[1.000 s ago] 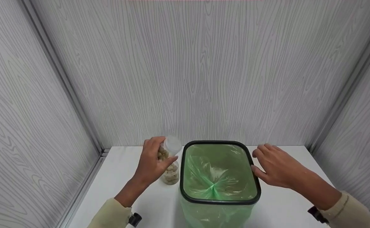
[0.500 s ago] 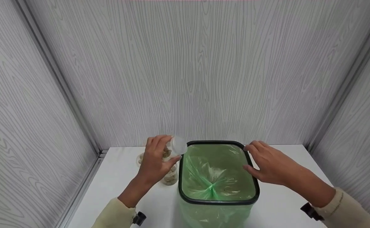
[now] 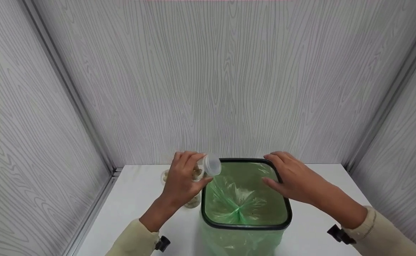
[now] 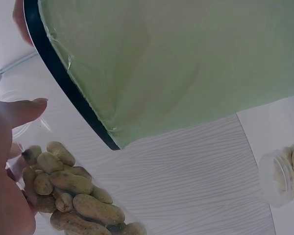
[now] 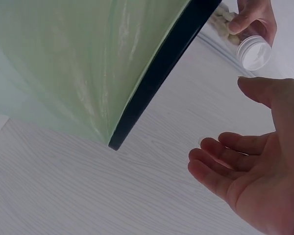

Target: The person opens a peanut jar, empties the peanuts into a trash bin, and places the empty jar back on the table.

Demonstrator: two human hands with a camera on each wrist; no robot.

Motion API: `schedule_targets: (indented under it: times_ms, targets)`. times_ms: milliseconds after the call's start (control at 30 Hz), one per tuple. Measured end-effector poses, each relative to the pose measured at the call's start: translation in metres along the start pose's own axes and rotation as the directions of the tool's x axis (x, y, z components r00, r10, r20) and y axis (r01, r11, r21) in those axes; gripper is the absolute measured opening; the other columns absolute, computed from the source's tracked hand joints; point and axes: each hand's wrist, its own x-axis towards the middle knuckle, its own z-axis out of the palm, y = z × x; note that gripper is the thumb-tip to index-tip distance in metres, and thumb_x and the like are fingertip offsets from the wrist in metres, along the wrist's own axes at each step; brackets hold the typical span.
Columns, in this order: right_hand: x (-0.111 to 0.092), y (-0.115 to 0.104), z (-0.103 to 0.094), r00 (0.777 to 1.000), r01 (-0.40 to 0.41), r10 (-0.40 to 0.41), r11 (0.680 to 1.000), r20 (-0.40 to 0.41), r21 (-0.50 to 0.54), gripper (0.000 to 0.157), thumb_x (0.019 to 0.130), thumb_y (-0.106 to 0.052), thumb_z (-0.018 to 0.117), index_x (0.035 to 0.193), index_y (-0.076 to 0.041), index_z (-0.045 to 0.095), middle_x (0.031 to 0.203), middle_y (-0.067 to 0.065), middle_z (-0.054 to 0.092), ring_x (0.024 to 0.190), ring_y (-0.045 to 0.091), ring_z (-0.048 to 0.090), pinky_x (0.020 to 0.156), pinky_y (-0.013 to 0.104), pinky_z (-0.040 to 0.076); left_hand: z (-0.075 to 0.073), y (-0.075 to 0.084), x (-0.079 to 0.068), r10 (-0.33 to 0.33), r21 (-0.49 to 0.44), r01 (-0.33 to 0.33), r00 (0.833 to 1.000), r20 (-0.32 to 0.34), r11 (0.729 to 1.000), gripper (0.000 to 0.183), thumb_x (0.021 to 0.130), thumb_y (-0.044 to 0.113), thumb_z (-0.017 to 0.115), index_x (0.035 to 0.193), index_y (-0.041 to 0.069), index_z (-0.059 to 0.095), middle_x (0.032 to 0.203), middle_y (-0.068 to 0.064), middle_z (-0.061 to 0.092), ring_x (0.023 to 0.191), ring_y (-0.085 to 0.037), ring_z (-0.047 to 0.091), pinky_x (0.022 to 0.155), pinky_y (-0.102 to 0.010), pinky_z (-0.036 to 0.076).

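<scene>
We see the left hand (image 3: 181, 180) gripping a clear plastic cylindrical jar of peanuts (image 3: 199, 171), tilted, its frosted white lid (image 3: 213, 165) near the left rim of a square black-rimmed bin with translucent green liner (image 3: 246, 226). The right hand (image 3: 296, 178), thumb and fingers wide, sits just apart from the right rim. Two similar jars (image 3: 193, 203) occupy the white bench (image 3: 133, 193) left of the bin.

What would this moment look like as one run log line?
left hand: holds tilted peanut jar, lid on; right hand: holds nothing, near bin; bin: green liner inside; other jars: on table
</scene>
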Motion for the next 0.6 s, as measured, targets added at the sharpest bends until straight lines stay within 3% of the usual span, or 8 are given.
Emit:
schedule_targets:
  times_ms: [167, 600]
  targets:
    - [0.004, -0.005, -0.003, 1.000, -0.017, 0.016, 0.999, 0.013, 0.051, 0.059, 0.097, -0.034, 0.073, 0.142, -0.001, 0.054, 0.140, 0.018, 0.060, 0.132, 0.037, 0.057, 0.103, 0.057, 0.052, 0.001, 0.005, 0.003, 0.023, 0.004, -0.023, 1.000, -0.004, 1.000, 0.069, 0.068, 0.028, 0.099, 0.126, 0.009, 0.066, 0.109, -0.007, 0.065, 0.098, -0.022, 0.051, 0.083, -0.038, 0.048]
    - [0.014, -0.014, -0.008, 0.999, -0.036, 0.031, 0.984, 0.034, 0.174, 0.060, 0.097, -0.042, 0.072, 0.143, -0.007, 0.056, 0.140, 0.013, 0.061, 0.129, 0.033, 0.062, 0.102, 0.057, 0.053, 0.000, 0.013, 0.012, 0.031, 0.044, -0.033, 0.998, 0.057, 0.998, 0.066, 0.070, 0.034, 0.097, 0.125, 0.011, 0.068, 0.104, -0.005, 0.064, 0.094, -0.022, 0.052, 0.080, -0.037, 0.048]
